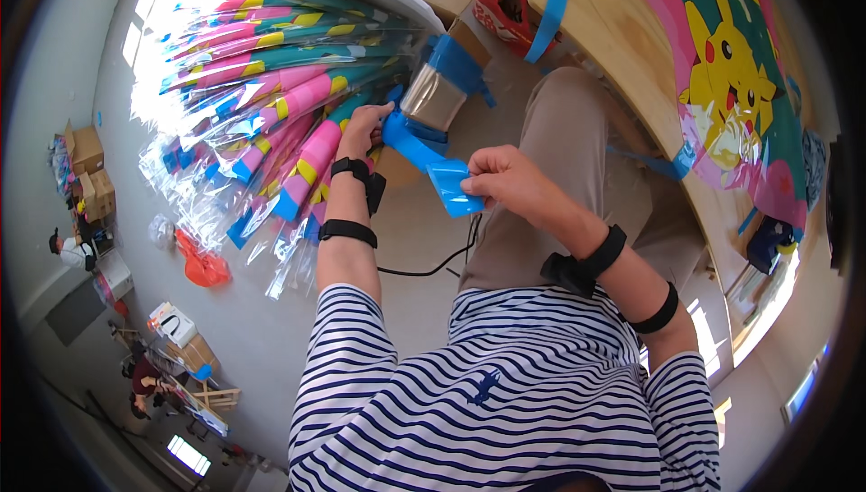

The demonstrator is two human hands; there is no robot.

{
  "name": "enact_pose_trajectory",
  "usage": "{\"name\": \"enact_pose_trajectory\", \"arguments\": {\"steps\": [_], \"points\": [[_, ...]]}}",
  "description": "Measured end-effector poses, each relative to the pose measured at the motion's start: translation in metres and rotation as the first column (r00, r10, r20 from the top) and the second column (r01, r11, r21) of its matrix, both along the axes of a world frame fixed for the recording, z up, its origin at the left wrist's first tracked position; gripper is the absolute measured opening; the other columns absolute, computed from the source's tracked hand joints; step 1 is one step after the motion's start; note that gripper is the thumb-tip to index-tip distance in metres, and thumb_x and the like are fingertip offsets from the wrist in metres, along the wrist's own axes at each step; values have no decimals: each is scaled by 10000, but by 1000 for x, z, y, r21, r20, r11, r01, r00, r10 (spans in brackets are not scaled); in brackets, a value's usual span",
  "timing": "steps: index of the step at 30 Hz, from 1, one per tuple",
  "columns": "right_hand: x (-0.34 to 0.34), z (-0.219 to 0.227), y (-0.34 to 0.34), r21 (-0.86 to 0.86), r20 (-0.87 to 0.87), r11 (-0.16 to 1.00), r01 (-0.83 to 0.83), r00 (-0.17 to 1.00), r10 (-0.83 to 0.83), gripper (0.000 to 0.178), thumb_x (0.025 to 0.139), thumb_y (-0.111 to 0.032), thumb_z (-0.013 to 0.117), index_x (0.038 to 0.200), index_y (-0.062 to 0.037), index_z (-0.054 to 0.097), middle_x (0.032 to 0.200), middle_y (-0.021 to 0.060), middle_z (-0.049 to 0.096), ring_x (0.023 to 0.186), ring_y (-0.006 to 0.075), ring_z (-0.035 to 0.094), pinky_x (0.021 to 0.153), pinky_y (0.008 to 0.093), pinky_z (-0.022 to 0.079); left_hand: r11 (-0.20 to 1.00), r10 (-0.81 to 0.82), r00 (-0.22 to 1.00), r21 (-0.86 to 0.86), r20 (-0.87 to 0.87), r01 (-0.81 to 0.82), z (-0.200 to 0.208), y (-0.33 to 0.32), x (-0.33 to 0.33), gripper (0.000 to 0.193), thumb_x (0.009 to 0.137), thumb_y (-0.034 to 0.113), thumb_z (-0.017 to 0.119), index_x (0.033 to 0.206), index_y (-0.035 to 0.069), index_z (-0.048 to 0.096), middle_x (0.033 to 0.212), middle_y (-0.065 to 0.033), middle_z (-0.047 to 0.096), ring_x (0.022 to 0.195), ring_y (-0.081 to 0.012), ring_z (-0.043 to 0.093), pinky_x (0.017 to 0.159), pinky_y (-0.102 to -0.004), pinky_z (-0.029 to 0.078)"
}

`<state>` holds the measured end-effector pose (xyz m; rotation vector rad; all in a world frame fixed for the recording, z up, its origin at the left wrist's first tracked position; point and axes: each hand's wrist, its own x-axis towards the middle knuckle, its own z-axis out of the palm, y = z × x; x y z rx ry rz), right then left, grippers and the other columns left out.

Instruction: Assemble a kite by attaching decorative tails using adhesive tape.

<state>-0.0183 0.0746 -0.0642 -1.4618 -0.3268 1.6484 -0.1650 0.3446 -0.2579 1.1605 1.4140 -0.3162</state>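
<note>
My right hand pinches the free end of a shiny blue plastic strip between thumb and fingers. The strip runs up to the left, toward the narrow end of a big fanned bundle of rolled sheets, pink, green and yellow in clear plastic. My left hand is at that narrow end, its fingers curled against the strip's other end; what lies under them is partly hidden. Just beyond is a shiny silvery block with blue film wrapped about it.
At the right stands a wooden table bearing a sheet printed with a yellow cartoon creature. Blue strips hang from its edge. A red bag and a black cable lie on the floor. Two people work far left near cardboard boxes.
</note>
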Motion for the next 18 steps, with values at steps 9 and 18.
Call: {"name": "enact_pose_trajectory", "arguments": {"steps": [9, 18], "points": [[-6, -8, 0, 30, 27, 999, -39, 999, 39, 112, 881, -109, 657, 805, -45, 605, 709, 5, 593, 639, 70, 544, 587, 233, 446, 940, 157, 938, 244, 310, -238, -44, -6, 7, 560, 663, -1, 803, 1182, -91, 615, 961, -160, 668, 824, -231, 658, 713, -352, 539], [-7, -10, -6, -8, 40, 999, -33, 999, 33, 118, 869, -105, 660, 793, -41, 598, 702, 4, 578, 638, 79, 538, 586, 241, 442, 816, 217, 900, 436, 379, -380, -9, -20, 18, 605, 664, 1, 744, 1245, -82, 597, 1048, -169, 669, 857, -217, 646, 764, -322, 534]]}}
